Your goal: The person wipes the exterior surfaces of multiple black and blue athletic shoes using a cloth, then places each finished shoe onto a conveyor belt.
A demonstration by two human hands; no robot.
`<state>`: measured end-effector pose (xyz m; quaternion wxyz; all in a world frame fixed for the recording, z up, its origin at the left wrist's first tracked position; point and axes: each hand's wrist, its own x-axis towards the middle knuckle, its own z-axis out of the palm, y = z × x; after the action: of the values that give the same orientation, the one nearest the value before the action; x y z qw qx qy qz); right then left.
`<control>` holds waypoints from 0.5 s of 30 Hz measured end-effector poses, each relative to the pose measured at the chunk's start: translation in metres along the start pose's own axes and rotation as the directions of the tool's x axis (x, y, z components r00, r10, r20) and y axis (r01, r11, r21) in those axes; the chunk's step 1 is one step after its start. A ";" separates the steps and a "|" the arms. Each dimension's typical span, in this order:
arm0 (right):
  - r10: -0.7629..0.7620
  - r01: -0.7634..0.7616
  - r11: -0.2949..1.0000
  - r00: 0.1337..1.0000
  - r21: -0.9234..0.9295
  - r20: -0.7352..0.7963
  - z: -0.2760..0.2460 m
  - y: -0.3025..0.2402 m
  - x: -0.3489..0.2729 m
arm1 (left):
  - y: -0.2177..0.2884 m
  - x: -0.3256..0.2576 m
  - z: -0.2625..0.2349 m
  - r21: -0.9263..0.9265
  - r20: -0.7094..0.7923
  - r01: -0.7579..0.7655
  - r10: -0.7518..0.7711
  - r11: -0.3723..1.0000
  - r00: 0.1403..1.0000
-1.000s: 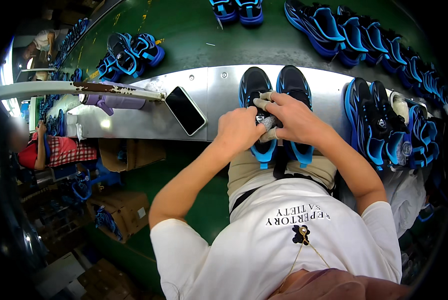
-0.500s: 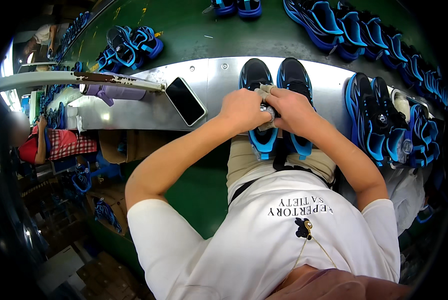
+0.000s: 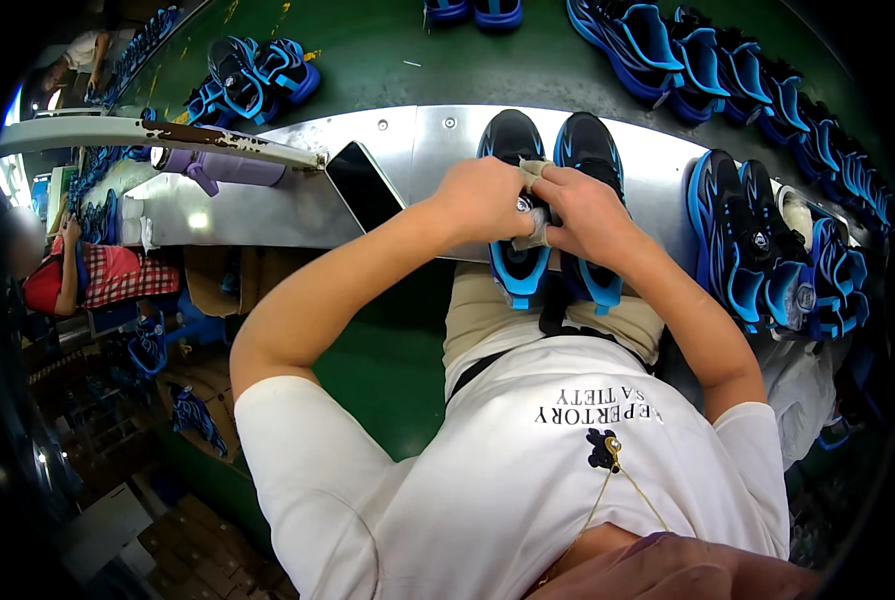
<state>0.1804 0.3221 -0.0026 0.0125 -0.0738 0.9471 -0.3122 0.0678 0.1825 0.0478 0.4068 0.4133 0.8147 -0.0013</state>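
A pair of black and blue sports shoes lies side by side on the metal ledge (image 3: 418, 150), toes toward me. My left hand (image 3: 483, 200) rests on the left shoe (image 3: 513, 160) and pinches a small grey cloth (image 3: 535, 228). My right hand (image 3: 588, 210) sits over the right shoe (image 3: 590, 150) and grips the same cloth from the other side. The cloth is bunched between the two hands, above the gap between the shoes.
A black phone (image 3: 366, 186) lies face up left of the shoes, beside a purple bottle (image 3: 223, 166). Several more blue shoes (image 3: 758, 250) are piled at the right and on the green belt (image 3: 388, 50) beyond. Another person in a red checked shirt (image 3: 98, 280) sits far left.
Both hands have shifted slightly up along the shoes and keep working the cloth between them. The view has tilted a little; the shoes stay in place.
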 end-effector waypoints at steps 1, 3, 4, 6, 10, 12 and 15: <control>-0.030 0.030 0.999 1.000 0.036 0.001 0.000 0.003 0.000 | -0.013 -0.002 0.017 0.017 -0.205 -0.162 0.162 0.987 0.965; -0.059 0.059 0.996 0.998 0.067 -0.008 -0.008 0.008 0.002 | -0.026 -0.015 0.040 0.015 -0.490 -0.377 0.336 0.926 0.804; -0.060 0.050 0.967 0.998 0.248 0.032 -0.018 0.009 0.004 | -0.028 -0.025 0.048 -0.054 -0.651 -0.469 0.325 0.882 0.686; -0.066 0.030 0.908 0.995 0.418 0.071 -0.023 0.009 0.008 | -0.022 -0.048 0.070 -0.334 -0.734 -0.346 -0.011 0.877 0.679; -0.174 0.117 0.931 0.975 0.345 0.141 -0.021 0.005 0.015 | -0.005 -0.068 0.110 -0.960 -0.246 -0.207 -0.222 0.186 0.943; -0.039 -0.037 0.940 0.977 0.340 0.212 -0.027 -0.004 0.015 | 0.007 -0.067 0.120 -0.980 -0.198 -0.191 -0.242 0.050 0.950; 0.036 -0.043 0.956 0.999 0.289 0.029 -0.009 -0.013 0.007 | 0.006 -0.056 0.125 -0.977 -0.198 -0.210 -0.248 -0.023 0.948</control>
<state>0.1745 0.3162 0.0125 0.0404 -0.0558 0.8921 -0.4465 0.1734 0.1063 0.0033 0.4417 -0.0206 0.6262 0.6422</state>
